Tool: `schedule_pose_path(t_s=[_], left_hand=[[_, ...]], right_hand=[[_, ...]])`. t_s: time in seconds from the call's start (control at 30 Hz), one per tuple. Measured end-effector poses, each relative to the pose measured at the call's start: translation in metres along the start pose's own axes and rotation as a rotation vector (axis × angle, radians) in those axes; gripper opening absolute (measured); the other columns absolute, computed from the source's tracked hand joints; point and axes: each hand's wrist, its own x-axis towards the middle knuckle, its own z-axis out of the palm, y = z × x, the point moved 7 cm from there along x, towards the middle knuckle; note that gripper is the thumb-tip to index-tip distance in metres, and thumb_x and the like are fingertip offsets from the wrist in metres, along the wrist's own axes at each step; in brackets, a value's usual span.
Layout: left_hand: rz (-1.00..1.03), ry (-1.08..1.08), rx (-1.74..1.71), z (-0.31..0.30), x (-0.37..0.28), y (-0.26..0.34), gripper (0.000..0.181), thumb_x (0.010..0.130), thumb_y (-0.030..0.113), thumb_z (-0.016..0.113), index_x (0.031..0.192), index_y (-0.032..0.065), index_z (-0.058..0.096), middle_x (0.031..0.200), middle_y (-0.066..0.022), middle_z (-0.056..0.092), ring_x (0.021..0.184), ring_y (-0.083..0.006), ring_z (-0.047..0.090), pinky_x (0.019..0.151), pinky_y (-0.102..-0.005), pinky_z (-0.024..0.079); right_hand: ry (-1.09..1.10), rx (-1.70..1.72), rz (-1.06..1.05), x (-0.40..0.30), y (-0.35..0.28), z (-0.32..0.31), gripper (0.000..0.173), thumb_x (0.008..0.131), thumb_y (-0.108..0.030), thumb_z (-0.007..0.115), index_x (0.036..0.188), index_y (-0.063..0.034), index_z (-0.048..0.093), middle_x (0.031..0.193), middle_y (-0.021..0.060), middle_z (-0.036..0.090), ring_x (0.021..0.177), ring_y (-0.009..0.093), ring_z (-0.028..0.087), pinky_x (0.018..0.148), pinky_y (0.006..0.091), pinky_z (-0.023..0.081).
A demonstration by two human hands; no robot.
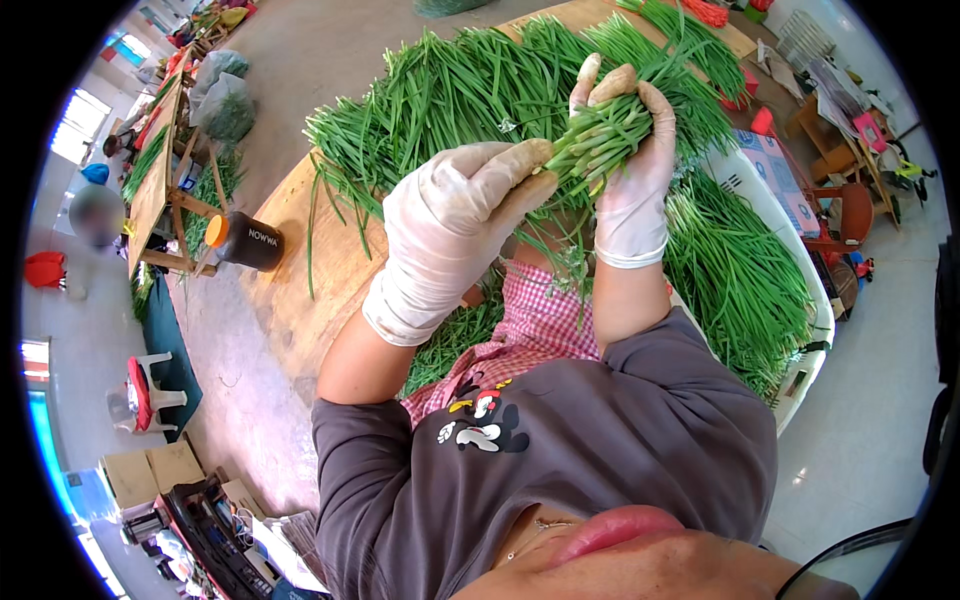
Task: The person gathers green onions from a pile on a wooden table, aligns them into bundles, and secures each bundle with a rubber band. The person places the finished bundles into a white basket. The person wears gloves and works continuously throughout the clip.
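Both my hands wear whitish, stained gloves. My right hand [634,161] grips a bundle of garlic chives [600,142], its pale cut ends turned towards me. At the bundle's left edge, my left hand [465,199] pinches stem ends between thumb and fingers. Just beyond my hands, a thick row of garlic chives [442,105] covers part of the wooden table [337,247]. To my right, a white plastic crate [821,300] holds more garlic chives [735,262]. Thin loose trimmings dangle below the bundle, over my checked apron [540,315].
A dark bottle with an orange cap [255,241] stands at the table's left edge. Loose green trimmings [457,337] lie below, by my lap. Another wooden table [154,187], a person and stuffed plastic bags [225,97] are at far left. A white stool [154,394] stands lower left.
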Motion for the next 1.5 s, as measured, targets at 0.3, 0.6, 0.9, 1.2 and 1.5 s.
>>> schedule_pose_path(t_s=[0.3, 0.6, 0.9, 1.2, 1.5], left_hand=[[-0.144, 0.037, -0.124, -0.009, -0.013, -0.004, 0.019, 0.069, 0.015, 0.073, 0.086, 0.008, 0.067, 0.088, -0.006, 0.064, 0.079, -0.0218, 0.061, 0.068, -0.0309, 0.049], [-0.056, 0.077, -0.003, -0.021, -0.016, 0.009, 0.017, 0.068, 0.009, 0.07, 0.085, 0.0072, 0.067, 0.099, -0.0075, 0.062, 0.091, -0.0245, 0.057, 0.078, -0.0333, 0.045], [-0.107, 0.311, -0.333, -0.091, -0.046, -0.011, 0.016, 0.076, -0.003, 0.064, 0.092, 0.0006, 0.064, 0.111, -0.0144, 0.055, 0.101, -0.0214, 0.057, 0.084, -0.0316, 0.049], [-0.067, 0.424, 0.089, -0.132, -0.063, -0.014, 0.009, 0.084, 0.002, 0.052, 0.086, -0.0019, 0.06, 0.104, -0.0147, 0.059, 0.089, -0.0216, 0.058, 0.081, -0.0318, 0.048], [-0.497, 0.573, -0.199, -0.261, -0.124, -0.098, 0.032, 0.095, 0.028, 0.045, 0.101, 0.0001, 0.061, 0.107, -0.0104, 0.06, 0.078, -0.0085, 0.055, 0.067, -0.0194, 0.041]], right_hand=[[-0.06, -0.091, -0.023, -0.013, 0.01, 0.005, 0.016, 0.078, -0.004, 0.057, 0.091, 0.0051, 0.054, 0.083, 0.0105, 0.062, 0.088, 0.02, 0.06, 0.1, 0.0372, 0.04], [-0.021, -0.056, 0.004, -0.021, 0.009, 0.008, 0.015, 0.079, -0.002, 0.055, 0.092, 0.0051, 0.053, 0.083, 0.0108, 0.061, 0.088, 0.022, 0.061, 0.099, 0.0379, 0.04], [-0.063, 0.058, 0.057, -0.01, -0.013, 0.005, 0.011, 0.078, -0.004, 0.057, 0.087, 0.0032, 0.056, 0.082, 0.0116, 0.061, 0.091, 0.025, 0.059, 0.096, 0.0382, 0.043], [-0.036, -0.017, -0.032, -0.004, -0.02, 0.0, 0.012, 0.077, -0.002, 0.055, 0.087, 0.0042, 0.054, 0.078, 0.0097, 0.059, 0.079, 0.021, 0.06, 0.098, 0.0373, 0.042], [-0.112, 0.292, 0.306, 0.01, -0.058, -0.015, 0.037, 0.079, -0.006, 0.056, 0.111, 0.0056, 0.044, 0.1, 0.0132, 0.053, 0.084, 0.023, 0.059, 0.089, 0.0348, 0.046]])
